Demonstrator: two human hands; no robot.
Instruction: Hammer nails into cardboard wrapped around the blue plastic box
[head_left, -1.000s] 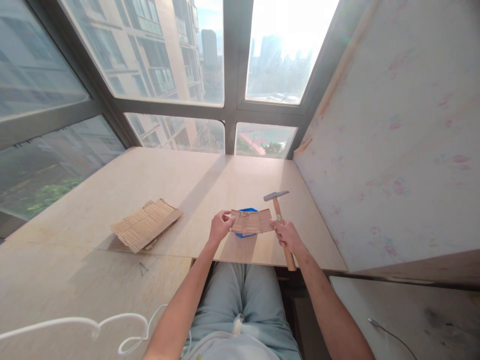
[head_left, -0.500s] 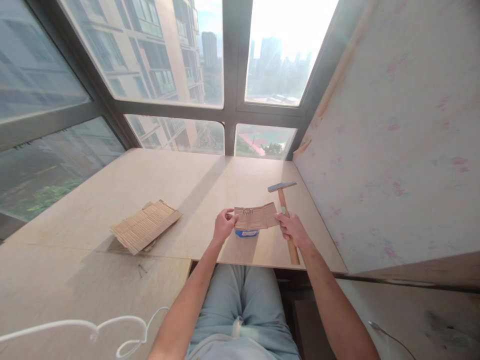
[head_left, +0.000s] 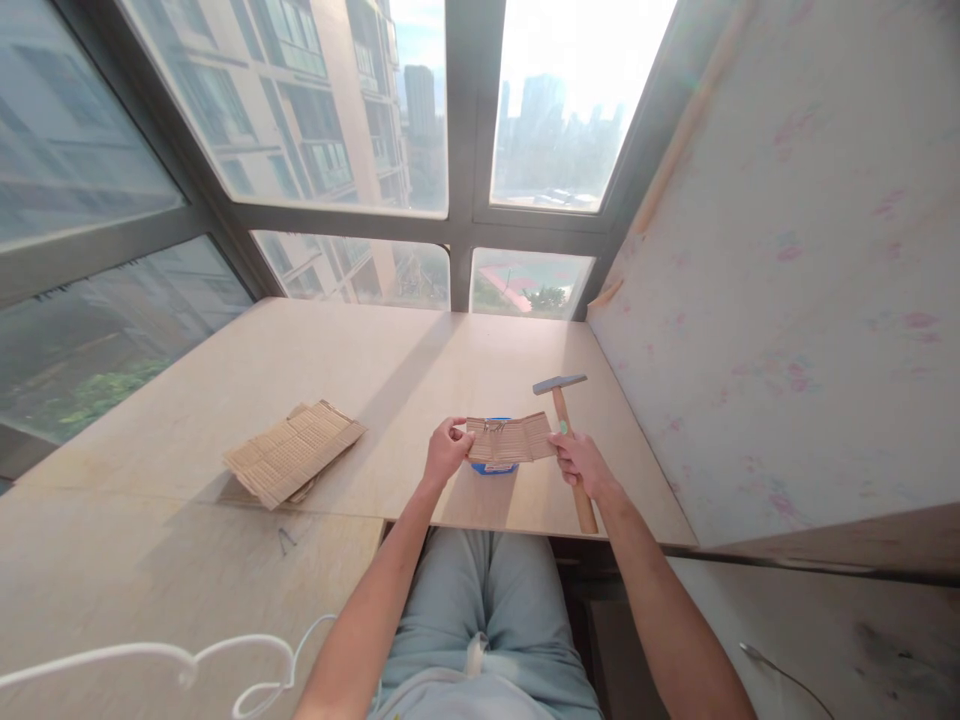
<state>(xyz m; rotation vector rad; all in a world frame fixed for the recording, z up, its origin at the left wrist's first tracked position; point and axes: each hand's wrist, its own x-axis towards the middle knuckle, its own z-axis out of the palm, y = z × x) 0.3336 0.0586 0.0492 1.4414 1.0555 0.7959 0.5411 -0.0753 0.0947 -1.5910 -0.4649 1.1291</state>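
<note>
A small piece of corrugated cardboard [head_left: 510, 440] is stretched between my two hands, with several small metal nails or pins [head_left: 494, 426] along its upper left part. My left hand [head_left: 448, 448] pinches its left edge. At the right edge, my right hand [head_left: 581, 460] pinches the cardboard and also has its fingers around the wooden handle of a hammer [head_left: 559, 400]. The hammer's metal head points away from me, towards the window. Behind and under the cardboard sits a blue box [head_left: 495, 469], mostly hidden by it.
Stacked cardboard pieces [head_left: 296, 452] lie on the wooden tabletop [head_left: 322, 350] to the left. Nearer me are a few thin metal pieces [head_left: 286, 542] and a white cable [head_left: 150, 648]. A papered wall [head_left: 787, 300] bounds the right side; windows [head_left: 337, 100] stand at the back.
The cardboard has lowered slightly, and the blue box's far edge now shows above it. The hammer head has dipped a little and shifted left. Both hands keep their hold.
</note>
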